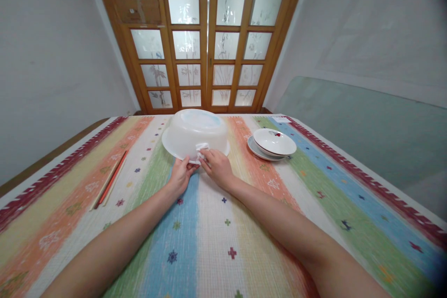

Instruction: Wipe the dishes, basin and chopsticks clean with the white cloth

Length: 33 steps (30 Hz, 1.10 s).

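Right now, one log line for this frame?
left hand: grips basin rim | right hand: presses white cloth on basin | bowl, chopsticks: untouched

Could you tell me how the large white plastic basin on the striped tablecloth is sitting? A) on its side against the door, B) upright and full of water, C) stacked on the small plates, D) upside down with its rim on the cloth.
D: the white basin shows its flat base on top and its wide rim resting on the tablecloth, apart from the plates.
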Each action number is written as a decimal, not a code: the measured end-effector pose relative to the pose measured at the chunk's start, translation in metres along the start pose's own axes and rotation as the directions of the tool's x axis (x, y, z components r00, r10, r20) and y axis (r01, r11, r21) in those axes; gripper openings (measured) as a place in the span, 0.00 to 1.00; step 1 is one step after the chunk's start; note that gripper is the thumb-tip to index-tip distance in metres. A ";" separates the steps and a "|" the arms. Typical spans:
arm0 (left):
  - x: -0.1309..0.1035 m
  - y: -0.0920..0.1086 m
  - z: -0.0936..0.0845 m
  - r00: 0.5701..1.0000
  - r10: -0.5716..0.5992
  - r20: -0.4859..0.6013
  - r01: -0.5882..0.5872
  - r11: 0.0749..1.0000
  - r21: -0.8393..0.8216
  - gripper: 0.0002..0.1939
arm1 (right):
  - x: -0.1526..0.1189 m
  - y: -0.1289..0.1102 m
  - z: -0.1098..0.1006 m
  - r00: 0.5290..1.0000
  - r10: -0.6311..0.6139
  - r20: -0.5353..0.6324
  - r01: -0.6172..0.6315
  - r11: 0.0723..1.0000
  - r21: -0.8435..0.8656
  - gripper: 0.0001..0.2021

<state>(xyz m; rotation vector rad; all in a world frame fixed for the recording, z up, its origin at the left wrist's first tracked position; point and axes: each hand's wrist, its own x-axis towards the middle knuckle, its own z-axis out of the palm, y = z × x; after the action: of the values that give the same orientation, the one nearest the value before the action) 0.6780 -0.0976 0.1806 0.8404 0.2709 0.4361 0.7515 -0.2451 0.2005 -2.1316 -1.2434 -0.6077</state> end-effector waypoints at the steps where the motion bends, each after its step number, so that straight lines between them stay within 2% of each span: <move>1: 0.004 0.003 -0.003 1.000 0.007 -0.026 -0.007 1.000 0.005 0.20 | 0.001 0.006 -0.001 1.000 0.011 -0.006 -0.011 0.999 -0.030 0.13; 3: 0.011 0.011 -0.007 0.995 0.021 -0.101 -0.020 1.000 0.010 0.17 | 0.004 0.021 -0.003 0.996 0.076 -0.036 -0.078 0.995 -0.066 0.12; 5: 0.015 0.017 -0.009 0.985 0.035 -0.167 -0.035 0.999 0.006 0.15 | 0.007 0.037 -0.005 0.978 0.193 -0.078 -0.200 0.976 -0.083 0.11; 8: 0.010 0.015 -0.007 0.984 0.037 -0.176 -0.041 0.999 -0.017 0.18 | 0.008 0.048 -0.005 0.940 0.320 -0.117 -0.330 0.941 -0.080 0.09; 10: 0.005 0.009 -0.003 0.989 0.019 -0.149 -0.024 0.999 -0.033 0.20 | 0.007 0.044 -0.003 0.948 0.295 -0.120 -0.302 0.952 -0.044 0.09; 13: -0.001 0.004 0.000 0.993 0.006 -0.119 -0.009 1.000 -0.027 0.22 | 0.004 0.031 0.002 0.988 0.128 -0.083 -0.128 0.992 0.004 0.09; 15: 0.001 0.005 -0.001 0.992 0.016 -0.121 -0.018 1.000 -0.015 0.21 | 0.004 0.027 0.004 0.997 0.055 -0.056 -0.055 0.998 0.002 0.10; 18: 0.008 0.012 -0.006 0.989 0.027 -0.145 -0.028 1.000 0.001 0.20 | 0.006 0.038 0.004 0.989 0.129 -0.078 -0.130 0.992 -0.003 0.10; 22: 0.015 0.018 -0.012 0.989 0.030 -0.145 -0.024 0.999 0.043 0.18 | 0.007 0.062 -0.001 0.939 0.322 -0.124 -0.323 0.946 0.011 0.12; 24: 0.015 0.018 -0.013 0.991 0.032 -0.132 -0.027 0.999 0.044 0.17 | 0.007 0.063 -0.003 0.927 0.353 -0.128 -0.355 0.935 0.005 0.12; 27: 0.013 0.014 -0.014 0.991 0.028 -0.128 -0.026 0.999 0.021 0.16 | 0.004 0.046 -0.003 0.956 0.271 -0.116 -0.272 0.962 0.010 0.10; 30: 0.011 0.011 -0.013 0.992 0.005 -0.123 -0.002 1.000 0.019 0.18 | 0.001 0.024 -0.001 0.993 0.099 -0.071 -0.098 0.995 0.012 0.08; 33: 0.010 0.012 -0.012 0.995 -0.017 -0.102 0.021 0.999 0.033 0.19 | 0.001 0.017 0.000 0.998 -0.010 -0.056 0.010 1.000 -0.008 0.11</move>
<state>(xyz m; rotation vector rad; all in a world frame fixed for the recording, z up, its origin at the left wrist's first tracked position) 0.6790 -0.0782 0.1817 0.8489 0.3814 0.4586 0.7664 -0.2513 0.1970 -2.1015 -1.2241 -0.6732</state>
